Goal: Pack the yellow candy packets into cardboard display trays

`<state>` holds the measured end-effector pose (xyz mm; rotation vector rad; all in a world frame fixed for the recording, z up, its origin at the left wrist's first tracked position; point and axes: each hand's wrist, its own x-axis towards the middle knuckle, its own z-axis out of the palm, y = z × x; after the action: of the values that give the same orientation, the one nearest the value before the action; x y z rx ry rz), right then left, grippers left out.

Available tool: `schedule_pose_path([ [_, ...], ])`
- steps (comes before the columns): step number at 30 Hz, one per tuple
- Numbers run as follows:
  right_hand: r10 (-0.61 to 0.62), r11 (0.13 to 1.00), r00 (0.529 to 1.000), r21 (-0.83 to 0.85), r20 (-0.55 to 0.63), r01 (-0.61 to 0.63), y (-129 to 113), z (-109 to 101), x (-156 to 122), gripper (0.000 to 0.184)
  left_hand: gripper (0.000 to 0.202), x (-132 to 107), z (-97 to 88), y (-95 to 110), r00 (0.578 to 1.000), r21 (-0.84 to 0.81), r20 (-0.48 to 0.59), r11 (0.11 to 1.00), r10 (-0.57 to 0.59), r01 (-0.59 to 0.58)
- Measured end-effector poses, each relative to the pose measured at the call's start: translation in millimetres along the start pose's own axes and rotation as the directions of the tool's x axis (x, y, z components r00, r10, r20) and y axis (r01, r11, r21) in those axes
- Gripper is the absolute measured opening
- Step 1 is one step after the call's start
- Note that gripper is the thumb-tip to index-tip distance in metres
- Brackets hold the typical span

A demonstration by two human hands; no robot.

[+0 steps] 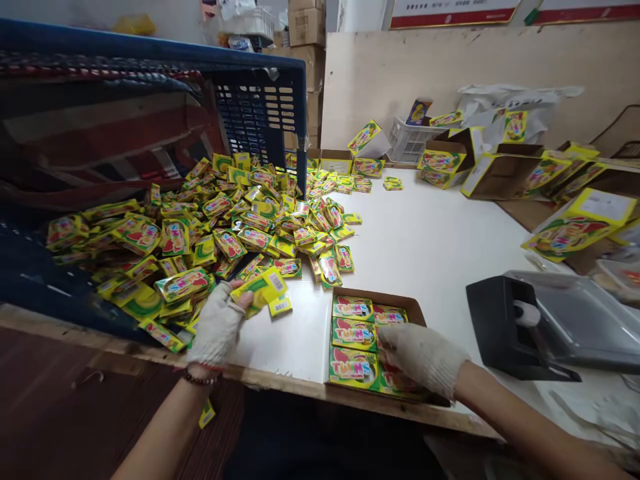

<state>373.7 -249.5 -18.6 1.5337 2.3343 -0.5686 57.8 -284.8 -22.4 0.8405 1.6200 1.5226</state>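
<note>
My left hand (219,325), in a white knit glove with bare fingertips, grips a small yellow-green candy box (260,290). A similar small box (281,305) lies just beyond it on the table. My right hand (425,353), gloved the same way, reaches down over an open brown carton (380,293). Candy boxes marked "TWINS" (354,333) lie face up in rows inside that carton. The right fingers touch the boxes on the carton's right side, but their tips are hidden and blurred. A large heap of candy boxes (230,220) spreads beyond my left hand.
A blue plastic crate (260,107) lies on its side, spilling the heap onto the white table (420,233). A black tape dispenser (505,327) stands right of the carton. Opened display cartons (505,173) and a white basket (407,143) are at the back. One small box (207,415) is below the table edge.
</note>
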Motion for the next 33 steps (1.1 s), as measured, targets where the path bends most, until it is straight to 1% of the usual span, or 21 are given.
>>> schedule_pose_path([
  [2, -0.076, 0.979, 0.993, 0.182, -0.092, 0.092, -15.8, -6.8, 2.3, 0.023, 0.041, -20.0, 25.4, 1.8, 0.986, -0.283, 0.147, 0.951, -0.081, 0.121],
  [4, -0.171, 0.853, 0.96, 0.455, -0.22, 0.256, -30.9, -7.5, 5.4, 0.03, 0.039, -40.7, 51.0, 1.0, 0.943, -0.474, 0.309, 0.839, -0.127, 0.268],
  [6, -0.243, 0.634, 0.901, 0.644, -0.359, 0.428, -39.2, -5.3, 7.5, 0.046, 0.032, -58.7, 72.5, 0.2, 0.848, -0.526, 0.501, 0.718, -0.172, 0.456],
  [8, -0.293, 0.505, 0.829, 0.659, -0.477, 0.558, -38.7, -6.7, 5.2, 0.067, 0.023, -70.7, 88.1, 1.4, 0.722, -0.469, 0.656, 0.631, -0.221, 0.618],
  [9, -0.299, 0.5, 0.784, 0.611, -0.543, 0.614, -36.0, -10.0, 1.8, 0.075, 0.019, -74.2, 93.9, 2.8, 0.683, -0.443, 0.685, 0.601, -0.252, 0.666],
  [10, -0.301, 0.542, 0.732, 0.521, -0.612, 0.659, -32.6, -15.2, -3.0, 0.078, 0.017, -76.1, 98.7, 4.7, 0.673, -0.431, 0.683, 0.587, -0.284, 0.686],
  [12, -0.36, 0.713, 0.622, 0.225, -0.695, 0.664, -25.6, -29.3, -14.5, 0.061, 0.014, -77.2, 106.1, 8.5, 0.706, -0.429, 0.626, 0.61, -0.332, 0.667],
  [13, -0.419, 0.79, 0.594, 0.046, -0.687, 0.611, -22.4, -36.8, -19.9, 0.044, 0.016, -76.9, 108.8, 9.6, 0.721, -0.412, 0.605, 0.642, -0.338, 0.647],
  [14, -0.479, 0.834, 0.601, -0.116, -0.64, 0.54, -19.2, -43.8, -24.3, 0.029, 0.018, -76.3, 110.5, 9.9, 0.716, -0.369, 0.61, 0.679, -0.339, 0.635],
  [15, -0.51, 0.852, 0.644, -0.233, -0.57, 0.469, -15.4, -49.5, -27.3, 0.017, 0.021, -75.2, 111.2, 9.1, 0.694, -0.298, 0.635, 0.72, -0.34, 0.626],
  [17, -0.45, 0.89, 0.777, -0.286, -0.44, 0.354, -4.7, -56.1, -28.6, 0.014, 0.034, -69.8, 107.7, 4.2, 0.665, -0.111, 0.673, 0.845, -0.324, 0.523],
  [18, -0.367, 0.926, 0.841, -0.238, -0.398, 0.292, 2.3, -56.9, -27.1, 0.017, 0.04, -64.7, 103.3, 0.4, 0.699, -0.005, 0.655, 0.922, -0.289, 0.386],
  [19, -0.272, 0.96, 0.895, -0.168, -0.354, 0.226, 9.8, -56.2, -24.4, 0.022, 0.043, -57.5, 97.3, -4.1, 0.764, 0.114, 0.606, 0.974, -0.223, 0.195],
  [20, -0.18, 0.983, 0.937, -0.096, -0.298, 0.159, 17.0, -54.3, -21.0, 0.029, 0.042, -48.5, 90.1, -9.1, 0.836, 0.254, 0.536, 0.967, -0.12, -0.024],
  [21, -0.101, 0.995, 0.967, -0.041, -0.232, 0.094, 23.1, -51.7, -17.3, 0.034, 0.039, -37.9, 82.6, -14.3, 0.888, 0.412, 0.459, 0.885, 0.003, -0.216],
  [22, -0.037, 0.999, 0.986, -0.016, -0.165, 0.035, 27.5, -48.5, -13.7, 0.037, 0.038, -26.3, 75.4, -19.8, 0.915, 0.573, 0.389, 0.752, 0.102, -0.327],
  [23, 0.009, 1.0, 0.994, -0.025, -0.104, -0.012, 29.7, -45.1, -10.3, 0.036, 0.041, -14.6, 69.5, -25.5, 0.933, 0.712, 0.325, 0.608, 0.157, -0.351],
  [25, 0.059, 0.991, 0.998, -0.117, -0.027, -0.061, 27.6, -37.9, -4.0, 0.031, 0.056, 6.6, 63.0, -37.3, 0.959, 0.879, 0.213, 0.391, 0.186, -0.271],
  [27, 0.059, 0.966, 0.998, -0.252, -0.028, -0.064, 20.0, -30.4, 1.7, 0.026, 0.072, 21.3, 62.2, -48.0, 0.972, 0.923, 0.135, 0.332, 0.191, -0.193],
  [31, -0.003, 0.909, 1.0, -0.417, -0.03, -0.01, 7.2, -16.8, 11.3, 0.022, 0.055, 30.7, 59.5, -56.9, 0.98, 0.835, 0.081, 0.524, 0.182, -0.166],
  [33, -0.034, 0.906, 0.999, -0.423, -0.016, 0.024, 6.9, -13.9, 14.4, 0.021, 0.041, 28.2, 53.8, -53.8, 0.993, 0.657, 0.05, 0.745, 0.105, -0.112],
])
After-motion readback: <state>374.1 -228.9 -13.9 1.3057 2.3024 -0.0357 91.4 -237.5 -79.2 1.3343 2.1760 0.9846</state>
